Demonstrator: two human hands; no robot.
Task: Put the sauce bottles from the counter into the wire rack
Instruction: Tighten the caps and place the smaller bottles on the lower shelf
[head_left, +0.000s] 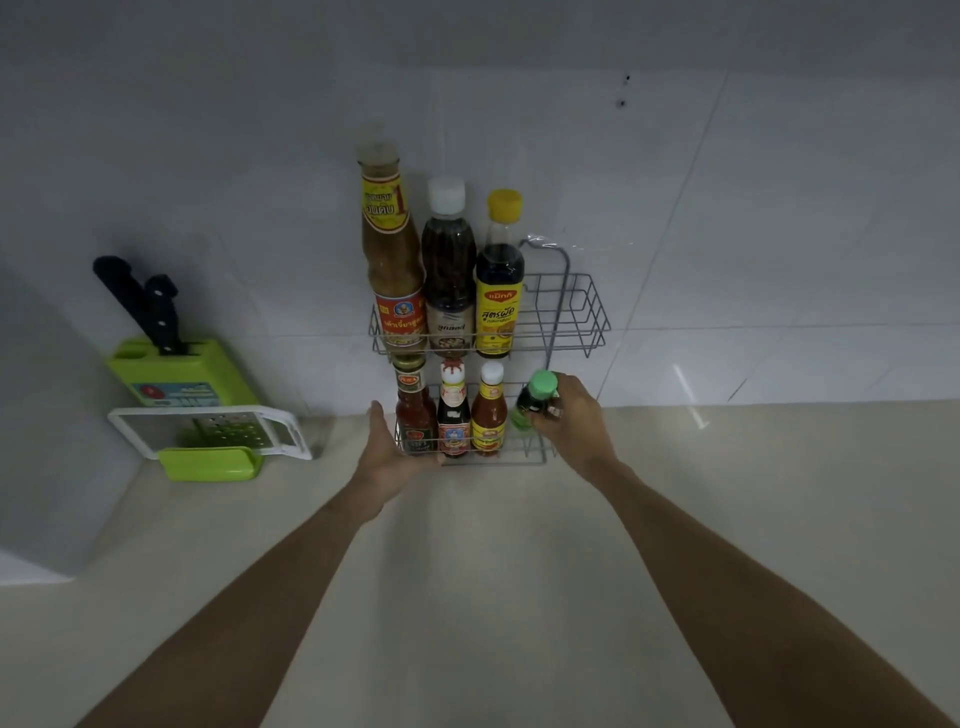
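Observation:
A two-tier grey wire rack (576, 317) hangs on the tiled wall above the counter. Its upper tier holds three tall bottles: a brown sauce (390, 249), a dark one with a white cap (448, 265) and a yellow-capped one (498, 280). Three small bottles (453, 410) stand in the lower tier. My right hand (571, 415) grips a small dark bottle with a green cap (535, 397), tilted, at the lower tier's right end. My left hand (387, 457) holds the lower tier's front left corner.
A green knife block (176, 371) with two black-handled knives stands at the left against the wall. A white-framed grater (218, 431) and a green tray (210, 462) lie before it. The beige counter (493, 571) stretches toward me.

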